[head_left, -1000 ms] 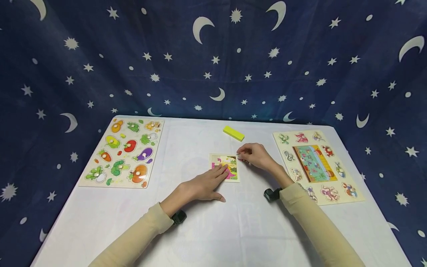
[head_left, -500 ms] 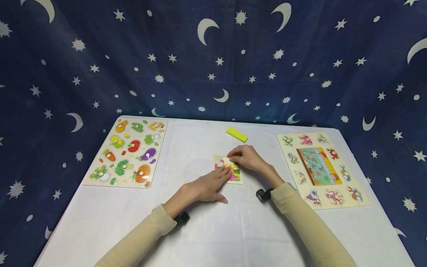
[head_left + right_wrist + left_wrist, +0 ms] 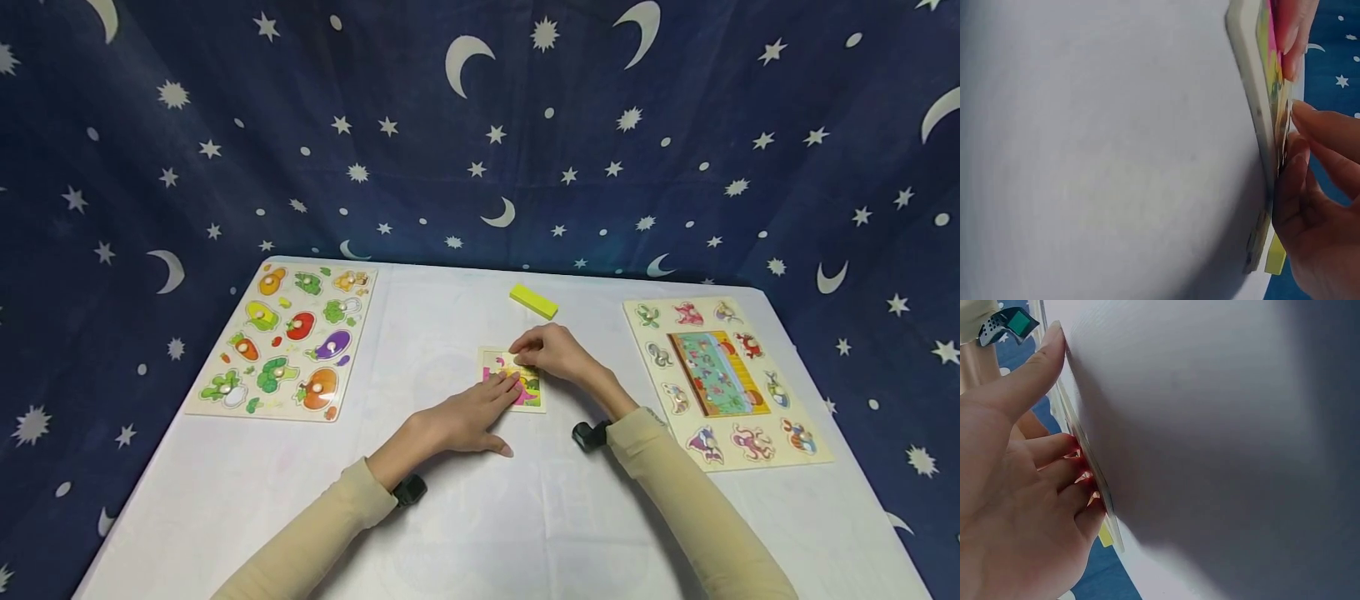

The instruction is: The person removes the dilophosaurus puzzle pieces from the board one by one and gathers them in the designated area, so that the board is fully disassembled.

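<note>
A small square jigsaw puzzle (image 3: pixel 529 395) with a pale wooden frame and a pink, yellow and green picture lies mid-table. My left hand (image 3: pixel 465 417) rests flat on its lower left, fingers extended over the picture and thumb out to the side on the cloth. Thumb and index finger of my right hand (image 3: pixel 557 353) pinch a puzzle piece at the puzzle's upper right, the piece mostly hidden by the fingers. In the right wrist view the right fingertips sit right at the thin puzzle edge (image 3: pixel 1254 100), with left fingertips (image 3: pixel 1288 37) nearby.
A yellow block (image 3: pixel 534 302) lies behind the puzzle. On the left is a vegetable peg board (image 3: pixel 291 398); on the right, a sea-animal peg board (image 3: pixel 720 454). All lie on a white tablecloth (image 3: pixel 495 517) before a dark blue starry curtain (image 3: pixel 420 200).
My right hand has moved left from beside the puzzle's right edge to over its upper right part. The left hand stays on the puzzle. The head view has shifted slightly.
</note>
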`<state>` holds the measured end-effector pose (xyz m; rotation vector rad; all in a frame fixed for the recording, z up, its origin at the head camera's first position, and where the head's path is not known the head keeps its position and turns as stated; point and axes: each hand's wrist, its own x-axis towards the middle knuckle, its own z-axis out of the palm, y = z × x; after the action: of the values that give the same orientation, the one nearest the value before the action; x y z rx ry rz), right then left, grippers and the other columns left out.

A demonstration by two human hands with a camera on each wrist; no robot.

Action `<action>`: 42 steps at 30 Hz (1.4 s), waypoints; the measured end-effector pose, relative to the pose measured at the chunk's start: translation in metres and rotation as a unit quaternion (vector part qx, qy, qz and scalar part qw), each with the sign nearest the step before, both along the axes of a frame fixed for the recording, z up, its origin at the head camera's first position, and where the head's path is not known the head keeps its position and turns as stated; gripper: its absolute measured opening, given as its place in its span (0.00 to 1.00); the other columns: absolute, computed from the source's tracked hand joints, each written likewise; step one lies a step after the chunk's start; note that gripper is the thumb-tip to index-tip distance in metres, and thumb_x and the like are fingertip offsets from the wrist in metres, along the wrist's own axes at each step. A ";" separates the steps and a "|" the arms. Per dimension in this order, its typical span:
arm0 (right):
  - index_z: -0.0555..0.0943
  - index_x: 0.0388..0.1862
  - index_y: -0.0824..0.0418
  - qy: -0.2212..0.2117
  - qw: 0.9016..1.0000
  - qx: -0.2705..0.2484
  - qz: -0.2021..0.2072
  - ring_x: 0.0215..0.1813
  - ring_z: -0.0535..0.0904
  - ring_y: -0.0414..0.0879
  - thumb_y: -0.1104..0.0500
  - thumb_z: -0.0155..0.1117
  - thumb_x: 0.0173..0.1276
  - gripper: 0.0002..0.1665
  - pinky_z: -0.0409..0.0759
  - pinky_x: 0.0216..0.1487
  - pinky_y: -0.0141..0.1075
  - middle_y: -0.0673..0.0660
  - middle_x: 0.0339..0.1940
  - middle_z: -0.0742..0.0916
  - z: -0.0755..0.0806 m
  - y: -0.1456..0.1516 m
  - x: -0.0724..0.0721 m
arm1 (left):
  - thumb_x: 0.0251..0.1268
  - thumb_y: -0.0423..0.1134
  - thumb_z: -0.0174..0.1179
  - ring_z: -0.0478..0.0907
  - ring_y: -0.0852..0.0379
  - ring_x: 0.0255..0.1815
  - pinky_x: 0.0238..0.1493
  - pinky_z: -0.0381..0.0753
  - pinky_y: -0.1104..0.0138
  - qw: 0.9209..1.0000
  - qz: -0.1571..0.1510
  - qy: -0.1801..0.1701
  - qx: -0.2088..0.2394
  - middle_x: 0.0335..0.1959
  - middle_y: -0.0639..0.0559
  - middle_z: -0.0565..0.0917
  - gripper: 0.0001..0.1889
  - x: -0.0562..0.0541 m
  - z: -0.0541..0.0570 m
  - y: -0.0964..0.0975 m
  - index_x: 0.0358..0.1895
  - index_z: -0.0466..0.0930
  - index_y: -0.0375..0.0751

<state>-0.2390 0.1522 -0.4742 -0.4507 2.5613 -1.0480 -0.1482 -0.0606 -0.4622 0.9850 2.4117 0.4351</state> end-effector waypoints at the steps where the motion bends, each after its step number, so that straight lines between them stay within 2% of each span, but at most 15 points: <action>1: 0.90 0.46 0.63 -0.008 1.000 -0.004 -0.005 0.39 0.78 0.46 0.63 0.71 0.67 0.10 0.78 0.40 0.33 0.57 0.41 0.90 0.000 -0.001 0.000 | 0.69 0.58 0.65 0.35 0.51 0.87 0.85 0.44 0.58 1.000 0.000 0.000 -0.001 0.87 0.49 0.41 0.51 0.000 0.000 0.000 0.84 0.46 0.41; 6: 0.89 0.45 0.63 -0.038 0.998 -0.025 -0.032 0.36 0.77 0.45 0.62 0.72 0.66 0.10 0.77 0.37 0.33 0.57 0.37 0.89 0.001 -0.003 0.000 | 0.69 0.58 0.66 0.35 0.51 0.87 0.85 0.45 0.58 1.000 0.001 -0.001 -0.003 0.87 0.48 0.42 0.51 0.000 0.001 0.000 0.84 0.46 0.41; 12: 0.86 0.43 0.63 -0.051 0.997 -0.044 -0.034 0.33 0.76 0.46 0.64 0.71 0.66 0.08 0.76 0.32 0.32 0.56 0.34 0.85 0.003 -0.004 -0.001 | 0.68 0.58 0.65 0.36 0.51 0.87 0.85 0.45 0.57 1.000 0.000 0.003 -0.001 0.87 0.48 0.42 0.51 -0.001 0.000 0.000 0.84 0.46 0.41; 19: 0.86 0.44 0.62 -0.048 0.997 -0.045 -0.040 0.33 0.76 0.45 0.63 0.72 0.67 0.08 0.76 0.32 0.31 0.55 0.34 0.85 0.002 -0.004 0.000 | 0.68 0.58 0.65 0.35 0.51 0.87 0.85 0.45 0.58 1.000 0.002 0.002 -0.001 0.87 0.49 0.41 0.51 -0.001 0.002 0.000 0.84 0.46 0.41; 26: 0.89 0.48 0.60 -0.033 0.995 -0.073 -0.054 0.33 0.80 0.45 0.59 0.72 0.69 0.11 0.81 0.35 0.33 0.56 0.36 0.89 0.004 0.002 0.004 | 0.68 0.58 0.66 0.35 0.51 0.87 0.85 0.45 0.57 1.000 0.005 -0.002 -0.003 0.87 0.50 0.41 0.51 0.000 0.001 0.002 0.84 0.47 0.42; 35: 0.88 0.51 0.61 -0.067 0.988 -0.103 -0.099 0.31 0.83 0.48 0.59 0.69 0.72 0.12 0.84 0.33 0.36 0.58 0.30 0.89 0.008 0.030 0.008 | 0.68 0.58 0.66 0.35 0.51 0.87 0.85 0.46 0.57 1.000 0.006 -0.003 -0.008 0.87 0.50 0.42 0.51 0.000 0.001 0.004 0.84 0.47 0.42; 42: 0.88 0.51 0.63 -0.058 0.986 -0.102 -0.119 0.31 0.84 0.46 0.60 0.68 0.72 0.12 0.84 0.33 0.35 0.58 0.32 0.90 0.008 0.059 0.010 | 0.68 0.57 0.66 0.36 0.50 0.87 0.85 0.45 0.57 1.000 0.007 -0.006 -0.003 0.87 0.49 0.42 0.51 0.000 0.002 0.004 0.84 0.48 0.42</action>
<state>-0.2286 0.2109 -0.4658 -0.1297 2.4575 -1.3857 -0.1481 -0.0567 -0.4605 0.9625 2.4095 0.4375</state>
